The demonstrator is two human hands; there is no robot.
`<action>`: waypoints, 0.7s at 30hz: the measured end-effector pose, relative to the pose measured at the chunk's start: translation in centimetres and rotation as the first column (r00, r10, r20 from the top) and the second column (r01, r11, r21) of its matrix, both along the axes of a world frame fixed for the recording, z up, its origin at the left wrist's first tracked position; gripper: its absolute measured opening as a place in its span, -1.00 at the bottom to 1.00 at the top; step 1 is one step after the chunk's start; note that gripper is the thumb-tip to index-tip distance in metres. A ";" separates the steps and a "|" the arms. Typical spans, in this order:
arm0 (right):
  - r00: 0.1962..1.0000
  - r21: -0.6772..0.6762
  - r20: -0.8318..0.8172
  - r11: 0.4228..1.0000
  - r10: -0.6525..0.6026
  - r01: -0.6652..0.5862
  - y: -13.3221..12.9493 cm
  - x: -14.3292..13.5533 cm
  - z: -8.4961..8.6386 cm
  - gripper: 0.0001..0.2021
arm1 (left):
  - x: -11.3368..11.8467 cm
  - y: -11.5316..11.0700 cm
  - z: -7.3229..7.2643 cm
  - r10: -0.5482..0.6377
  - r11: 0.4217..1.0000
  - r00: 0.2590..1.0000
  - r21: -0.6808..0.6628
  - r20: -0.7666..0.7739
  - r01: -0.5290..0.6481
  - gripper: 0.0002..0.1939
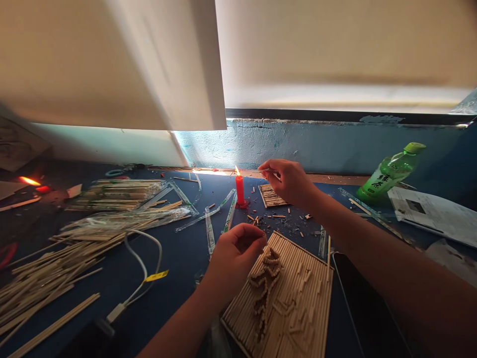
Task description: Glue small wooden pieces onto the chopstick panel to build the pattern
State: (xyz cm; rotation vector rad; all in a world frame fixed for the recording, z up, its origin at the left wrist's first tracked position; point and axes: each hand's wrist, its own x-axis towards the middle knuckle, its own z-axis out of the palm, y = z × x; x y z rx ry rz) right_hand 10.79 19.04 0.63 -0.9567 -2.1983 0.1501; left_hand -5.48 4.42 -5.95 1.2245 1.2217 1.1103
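A lit red candle (239, 191) stands upright on the dark blue tabletop. Just right of its flame, my right hand (288, 181) pinches a thin, pale rod (261, 171) whose tip points left toward the flame; its kind is unclear. My left hand (238, 256) is closed in a pinch over the upper left of a board of side-by-side wooden sticks (316, 298). Whatever lies between those fingertips is too small to make out. Beneath that hand, a winding raised row of short stick pieces (265, 293) stands on the board. Several loose short pieces (298, 318) lie to its right.
Bundles of wooden sticks (115, 194) and loose sticks (55, 278) cover the left side, near a white cable (161, 248). A smaller stick panel (274, 196) lies beyond scattered scraps. At right are a green bottle (389, 171), papers (436, 214) and a dark phone-like slab (365, 308).
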 end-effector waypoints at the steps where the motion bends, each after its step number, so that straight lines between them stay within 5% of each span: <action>1: 1.000 0.002 0.003 1.000 -0.004 0.004 0.0 0.0 0.0 -0.78 | 0.0 0.0 0.0 0.000 1.000 1.000 -0.001 -0.008 0.000 -0.86; 12: 0.999 -0.059 -0.032 0.997 -0.044 0.042 -0.5 0.4 0.4 -0.80 | -0.1 0.2 -0.3 0.016 1.000 1.000 -0.006 -0.021 -0.016 -0.87; 15: 0.990 -0.205 -0.097 0.976 -0.100 0.078 -0.9 1.5 0.4 -0.75 | -0.1 0.3 -0.3 0.027 1.000 1.000 -0.007 -0.002 -0.027 -0.86; 18: 0.968 -0.453 -0.205 0.891 -0.142 0.035 -1.1 3.4 -0.3 -0.65 | -0.2 0.4 -0.4 0.042 0.999 0.999 -0.012 -0.002 -0.042 -0.86; 21: 0.954 -0.549 -0.221 0.834 -0.201 0.048 -1.6 5.9 -1.3 -0.64 | -0.3 0.5 -0.4 0.062 0.998 0.998 -0.024 -0.018 -0.063 -0.83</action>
